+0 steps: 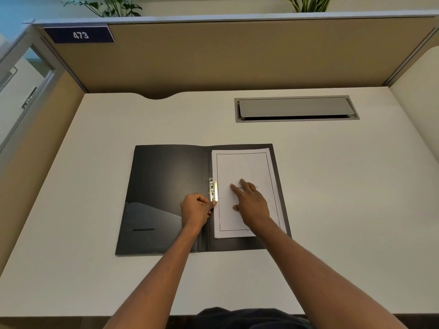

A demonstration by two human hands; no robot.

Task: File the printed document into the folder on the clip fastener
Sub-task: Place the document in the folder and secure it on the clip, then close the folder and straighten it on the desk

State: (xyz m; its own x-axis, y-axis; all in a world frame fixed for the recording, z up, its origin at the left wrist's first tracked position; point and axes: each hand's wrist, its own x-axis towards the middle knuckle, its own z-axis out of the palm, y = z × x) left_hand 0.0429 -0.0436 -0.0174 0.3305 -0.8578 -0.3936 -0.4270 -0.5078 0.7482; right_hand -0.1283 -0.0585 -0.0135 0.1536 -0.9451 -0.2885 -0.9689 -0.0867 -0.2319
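Observation:
A black folder [164,186] lies open on the white desk [95,269]. On its right half rests the printed document [244,167], a white stack with a thin border frame. The metal clip fastener [213,188] sits by the spine, overlapping the document's left edge. My left hand [196,210] is curled, its thumb and fingers pinching the near end of the clip. My right hand [249,200] lies flat on the document with fingers spread, pressing the paper down and covering part of the printed title.
A grey cable hatch [295,109] is set into the desk at the back right. Beige partition walls [237,55] close the desk at the back and sides, with a blue number sign [79,34] at the top left. Plants show above the partition.

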